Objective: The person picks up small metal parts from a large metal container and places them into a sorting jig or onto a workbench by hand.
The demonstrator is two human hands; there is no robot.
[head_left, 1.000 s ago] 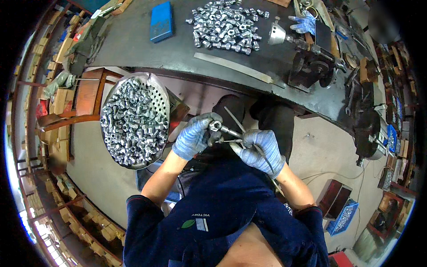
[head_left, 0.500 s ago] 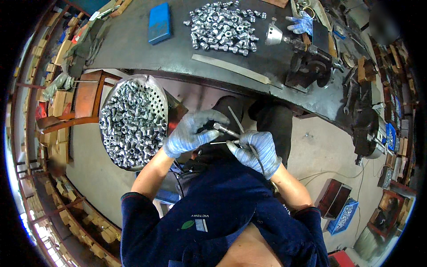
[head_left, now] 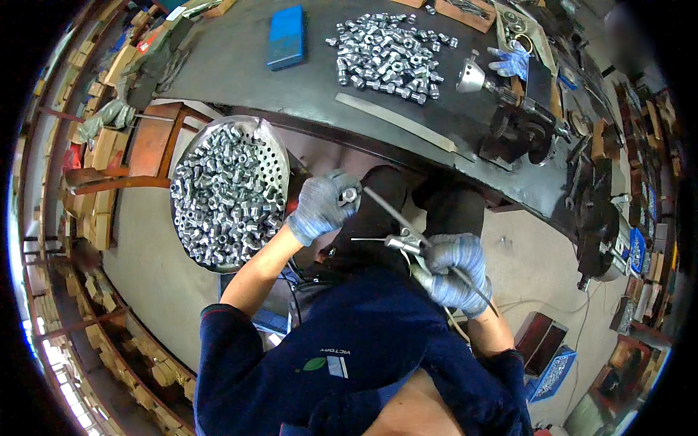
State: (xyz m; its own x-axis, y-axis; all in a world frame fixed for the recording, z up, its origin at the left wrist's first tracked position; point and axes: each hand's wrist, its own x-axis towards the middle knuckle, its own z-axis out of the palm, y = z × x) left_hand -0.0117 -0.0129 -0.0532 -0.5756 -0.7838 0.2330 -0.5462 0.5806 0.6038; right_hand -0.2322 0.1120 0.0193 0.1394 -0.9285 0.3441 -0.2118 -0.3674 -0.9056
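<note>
My left hand (head_left: 325,206), in a grey-blue knit glove, is closed around a shiny metal fitting (head_left: 350,195) whose hollow end faces up. My right hand (head_left: 458,272), gloved alike, is wrapped round a long thin file (head_left: 396,216) that slants across it. The same hand also grips a silver tool (head_left: 404,244) with a slim rod tip pointing left. Its fingers partly cover both tools. The hands are apart above my lap. Left of my left hand stands a round perforated metal pan (head_left: 273,149) heaped with similar fittings (head_left: 222,196).
On the dark workbench (head_left: 240,91) lie a pile of fittings (head_left: 392,54), a blue box (head_left: 286,38) and a flat metal bar (head_left: 396,122). A clamped machine (head_left: 520,131) and a spare glove (head_left: 510,60) are at the right. A wooden chair (head_left: 153,149) stands beyond the pan.
My hands have drawn apart: the left moved up and left with the fitting, now turned end-up. My right moved down and right, carrying file and silver tool. The view has shifted slightly.
</note>
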